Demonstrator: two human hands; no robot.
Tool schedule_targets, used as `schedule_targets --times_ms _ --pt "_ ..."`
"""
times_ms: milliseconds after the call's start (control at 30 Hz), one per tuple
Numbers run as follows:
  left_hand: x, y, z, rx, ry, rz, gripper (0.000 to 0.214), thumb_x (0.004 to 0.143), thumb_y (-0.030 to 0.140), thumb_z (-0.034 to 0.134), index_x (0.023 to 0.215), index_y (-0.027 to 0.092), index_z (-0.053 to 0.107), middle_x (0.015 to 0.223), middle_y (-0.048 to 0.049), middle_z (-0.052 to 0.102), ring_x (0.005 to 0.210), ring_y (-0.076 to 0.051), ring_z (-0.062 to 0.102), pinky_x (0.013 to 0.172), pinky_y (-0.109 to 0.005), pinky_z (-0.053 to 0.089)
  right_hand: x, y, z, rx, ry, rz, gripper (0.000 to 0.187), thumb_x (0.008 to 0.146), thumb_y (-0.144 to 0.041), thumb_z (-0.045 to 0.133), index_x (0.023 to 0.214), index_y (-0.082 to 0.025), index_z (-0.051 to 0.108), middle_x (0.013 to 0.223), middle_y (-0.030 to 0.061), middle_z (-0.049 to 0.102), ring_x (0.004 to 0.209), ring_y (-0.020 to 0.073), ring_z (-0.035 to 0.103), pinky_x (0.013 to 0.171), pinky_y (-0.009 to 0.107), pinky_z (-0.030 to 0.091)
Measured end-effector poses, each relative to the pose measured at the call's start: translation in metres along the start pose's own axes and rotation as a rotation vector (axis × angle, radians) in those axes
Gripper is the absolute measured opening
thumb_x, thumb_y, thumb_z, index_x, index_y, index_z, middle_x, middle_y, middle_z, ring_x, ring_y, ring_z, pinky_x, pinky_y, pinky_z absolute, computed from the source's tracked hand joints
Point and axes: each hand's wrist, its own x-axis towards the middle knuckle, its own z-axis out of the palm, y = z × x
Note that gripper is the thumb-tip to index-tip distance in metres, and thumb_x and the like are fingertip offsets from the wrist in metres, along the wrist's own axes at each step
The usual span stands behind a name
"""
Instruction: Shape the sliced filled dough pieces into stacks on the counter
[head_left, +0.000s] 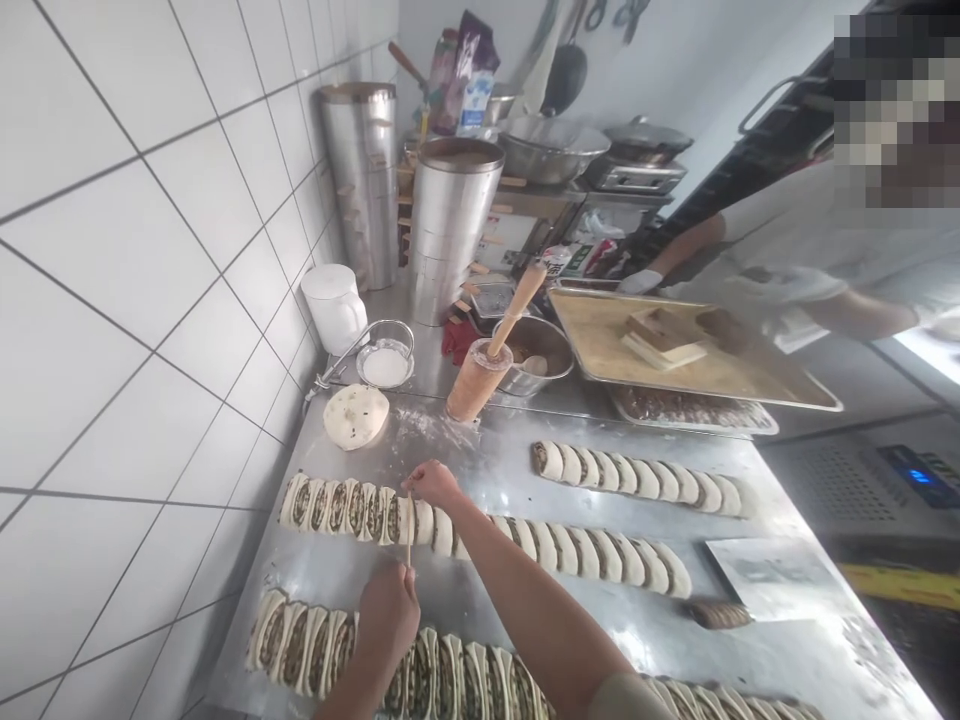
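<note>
The person stands over the steel table [637, 630] with a thin stick [409, 535] laid across the middle dough row [585, 550], over one cut piece near the row's left end. The right hand [431, 483] pinches the stick's far tip just beyond the row. The left hand [386, 612] is closed around the near tip, just on this side of it. This looks like the pressing step, with the stick bearing on the piece's middle. Doing it cleanly calls for even downward pressure from both ends and a centred stick. Beyond the row lies a flat dough round [355, 415]; farther beyond, a co-worker's gloved hand [640, 281] rests by a tray [750, 380].
</note>
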Motion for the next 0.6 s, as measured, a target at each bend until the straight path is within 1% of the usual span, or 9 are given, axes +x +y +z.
schedule_targets --times_ms 100,200,267,333,400,467,533,600 --pt "0.007 0.002 0.012 -0.001 0.006 -0.026 0.042 0.109 0.034 0.032 0.104 0.02 0.072 0.094 -0.0104 0.079 0.085 -0.022 0.074 0.071 -0.03 0.045 0.004 0.0 0.017 -0.05 0.048 0.025 0.02 0.077 -0.042 0.084 0.085 -0.025 0.078 0.091 0.0039 0.079 0.091 0.0215 0.071 0.077 0.028 0.047" --pt "0.015 -0.001 0.023 0.011 0.025 -0.051 0.041 0.108 0.032 0.034 0.105 0.018 0.073 0.099 -0.0121 0.079 0.092 -0.023 0.074 0.077 -0.031 0.046 0.004 -0.003 0.029 -0.087 0.108 0.02 0.023 0.082 -0.044 0.08 0.095 -0.025 0.075 0.106 0.0077 0.078 0.11 0.0257 0.068 0.092 0.034 0.046" --pt "0.017 -0.002 0.027 0.017 0.038 -0.062 0.039 0.108 0.03 0.035 0.108 0.018 0.072 0.102 -0.0125 0.079 0.095 -0.023 0.075 0.079 -0.031 0.046 0.001 -0.005 0.031 -0.093 0.121 0.013 0.023 0.085 -0.044 0.077 0.098 -0.025 0.075 0.114 0.0089 0.077 0.116 0.0269 0.066 0.096 0.036 0.045" --pt "0.015 -0.002 0.027 0.021 0.055 -0.066 0.037 0.108 0.029 0.036 0.112 0.018 0.071 0.104 -0.0124 0.079 0.097 -0.024 0.074 0.08 -0.031 0.046 -0.002 -0.008 0.027 -0.083 0.098 0.007 0.021 0.085 -0.042 0.078 0.098 -0.025 0.076 0.115 0.0083 0.077 0.115 0.0261 0.066 0.095 0.036 0.046" --pt "0.008 -0.001 0.024 0.018 0.066 -0.063 0.034 0.108 0.032 0.04 0.109 0.019 0.071 0.101 -0.0112 0.079 0.095 -0.024 0.074 0.078 -0.03 0.045 -0.004 -0.009 0.016 -0.058 0.032 -0.01 0.019 0.085 -0.039 0.079 0.095 -0.022 0.077 0.106 0.0064 0.079 0.104 0.0227 0.07 0.089 0.034 0.051" --pt "0.0 0.002 0.019 0.011 0.071 -0.051 0.035 0.108 0.037 0.041 0.102 0.019 0.07 0.094 -0.0096 0.078 0.09 -0.023 0.074 0.075 -0.03 0.044 -0.005 -0.007 0.003 -0.026 -0.041 -0.044 0.02 0.087 -0.038 0.077 0.092 -0.019 0.077 0.094 0.0035 0.079 0.089 0.0187 0.071 0.081 0.032 0.054" --pt "-0.008 0.007 0.015 -0.002 0.071 -0.026 0.039 0.109 0.04 0.036 0.1 0.021 0.069 0.095 -0.0085 0.077 0.09 -0.022 0.073 0.075 -0.029 0.043 -0.006 0.0 -0.01 -0.005 -0.074 -0.079 0.023 0.09 -0.04 0.075 0.093 -0.017 0.076 0.089 0.0018 0.077 0.083 0.0168 0.071 0.078 0.032 0.056" --pt "-0.013 0.016 0.015 -0.015 0.061 0.006 0.042 0.11 0.039 0.031 0.104 0.022 0.069 0.101 -0.0081 0.077 0.094 -0.021 0.072 0.078 -0.029 0.043 -0.008 0.01 -0.02 -0.009 -0.075 -0.085 0.025 0.092 -0.042 0.073 0.094 -0.017 0.076 0.09 0.0018 0.077 0.085 0.017 0.07 0.08 0.033 0.057"
